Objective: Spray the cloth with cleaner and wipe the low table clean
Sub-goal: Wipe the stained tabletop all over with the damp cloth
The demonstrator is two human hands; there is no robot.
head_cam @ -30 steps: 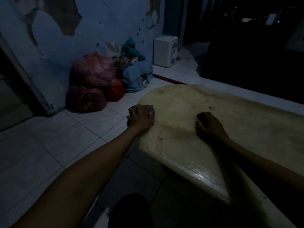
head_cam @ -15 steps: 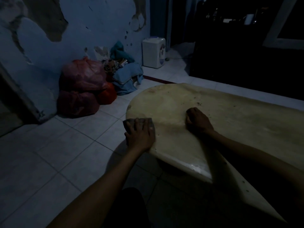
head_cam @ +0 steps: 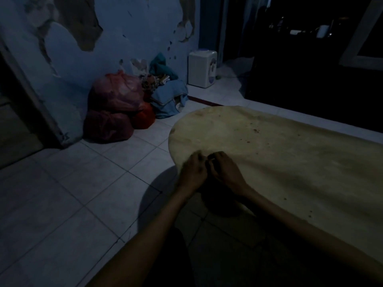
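Observation:
The low table (head_cam: 279,162) has a yellowish top with a rounded left end and dark crumbs (head_cam: 257,131) scattered on it. My left hand (head_cam: 193,172) and my right hand (head_cam: 227,172) meet at the near left edge of the table, fingertips touching. A small dark piece of the cloth (head_cam: 211,160) shows between the curled fingers of both hands; the rest is hidden under them. My left hand is blurred. No spray bottle is in view.
Red plastic bags (head_cam: 116,104) and a blue fabric pile (head_cam: 170,96) lie against the peeling wall at the back left. A white dispenser (head_cam: 202,68) stands beyond them. Dark furniture (head_cam: 310,79) runs behind the table. Tiled floor (head_cam: 72,193) spreads to the left.
My right hand has slid left across the table top to meet my left hand at the near edge. The grey cloth under my left palm is now bunched between both hands.

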